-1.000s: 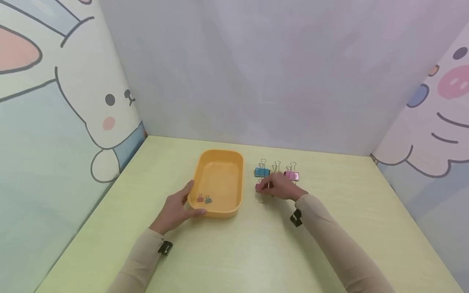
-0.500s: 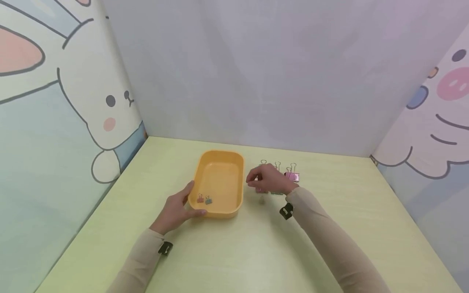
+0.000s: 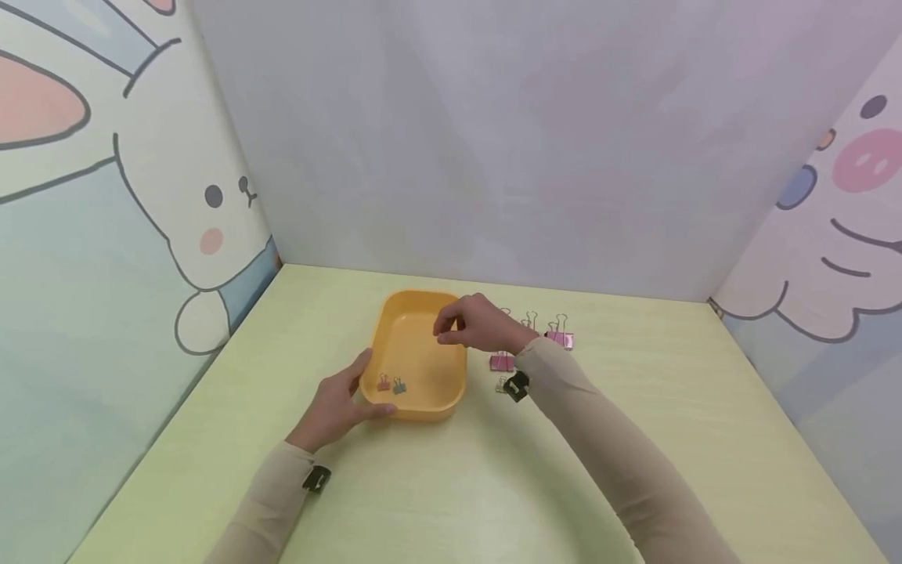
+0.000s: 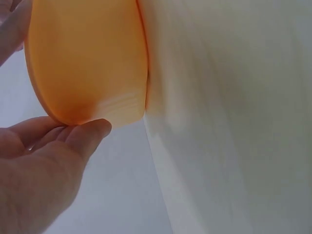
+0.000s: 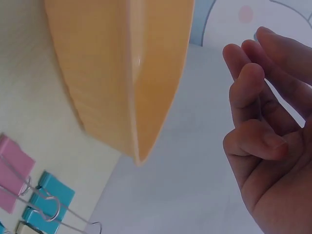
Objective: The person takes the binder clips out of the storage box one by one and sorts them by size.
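Note:
At the near left corner of a yellow plastic tray [image 3: 423, 356], my left hand [image 3: 334, 407] grips the side, thumb along the near wall and fingers along the left one. Inside that corner stand two small binder clips, one pink [image 3: 384, 384] and one blue [image 3: 399, 386]. Over the tray's right rim hovers my right hand [image 3: 475, 323], fingers loosely curled, with nothing evident between them. Right of the tray are a large pink binder clip [image 3: 560, 339], a smaller pink one [image 3: 501, 363] and a small gold one [image 3: 501, 385]. A blue binder clip [image 5: 56, 195] shows in the right wrist view.
My right forearm and its black wrist camera [image 3: 517, 386] pass over the clips and cover part of them. A pale wall [image 3: 479, 157] closes off the table's [image 3: 423, 486] far side, with printed cartoon panels left and right.
My right hand has risen from among the clips and moved left, over the tray's right side. The smaller pink and gold clips show again. The left hand and tray have stayed put.

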`<state>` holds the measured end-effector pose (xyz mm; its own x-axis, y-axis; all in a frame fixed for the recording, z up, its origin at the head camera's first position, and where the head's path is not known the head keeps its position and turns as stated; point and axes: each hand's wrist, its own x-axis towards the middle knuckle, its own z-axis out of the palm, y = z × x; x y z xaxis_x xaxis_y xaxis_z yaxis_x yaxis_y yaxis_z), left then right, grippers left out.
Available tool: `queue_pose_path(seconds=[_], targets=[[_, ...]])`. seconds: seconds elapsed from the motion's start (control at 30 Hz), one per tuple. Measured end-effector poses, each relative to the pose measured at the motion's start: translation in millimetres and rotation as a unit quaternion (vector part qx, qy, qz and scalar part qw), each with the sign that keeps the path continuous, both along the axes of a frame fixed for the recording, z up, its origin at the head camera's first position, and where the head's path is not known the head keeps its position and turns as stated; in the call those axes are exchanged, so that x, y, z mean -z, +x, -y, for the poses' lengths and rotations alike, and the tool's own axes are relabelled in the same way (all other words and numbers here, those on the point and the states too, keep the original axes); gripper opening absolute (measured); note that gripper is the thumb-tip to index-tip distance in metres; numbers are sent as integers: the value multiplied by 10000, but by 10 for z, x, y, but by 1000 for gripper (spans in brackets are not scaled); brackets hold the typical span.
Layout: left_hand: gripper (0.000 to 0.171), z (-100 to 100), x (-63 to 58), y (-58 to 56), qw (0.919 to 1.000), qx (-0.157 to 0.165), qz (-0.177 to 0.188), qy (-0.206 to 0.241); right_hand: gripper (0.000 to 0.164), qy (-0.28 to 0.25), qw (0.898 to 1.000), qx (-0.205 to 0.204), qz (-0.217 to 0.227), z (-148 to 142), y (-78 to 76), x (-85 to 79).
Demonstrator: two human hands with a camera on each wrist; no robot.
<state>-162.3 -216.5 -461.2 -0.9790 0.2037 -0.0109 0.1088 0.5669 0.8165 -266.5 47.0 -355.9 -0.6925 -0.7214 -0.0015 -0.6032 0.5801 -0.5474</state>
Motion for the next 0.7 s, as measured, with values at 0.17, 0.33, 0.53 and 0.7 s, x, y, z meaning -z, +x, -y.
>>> queue_pose_path(seconds=[0.17, 0.33, 0.53, 0.7], targets=[[112, 21, -11, 14, 10000, 24, -15, 1, 7, -14, 9999, -124, -30, 194, -45, -54], [112, 38, -16, 32, 10000, 59, -38, -1, 8, 91, 9997, -220, 82, 419, -95, -95], [111, 46, -15, 38, 9999, 89, -116, 42, 7, 658, 9969, -428, -38, 697, -123, -55], [110, 52, 8, 45, 9998, 109, -113, 87, 8, 1155, 9902, -724, -314, 868, -122, 93]])
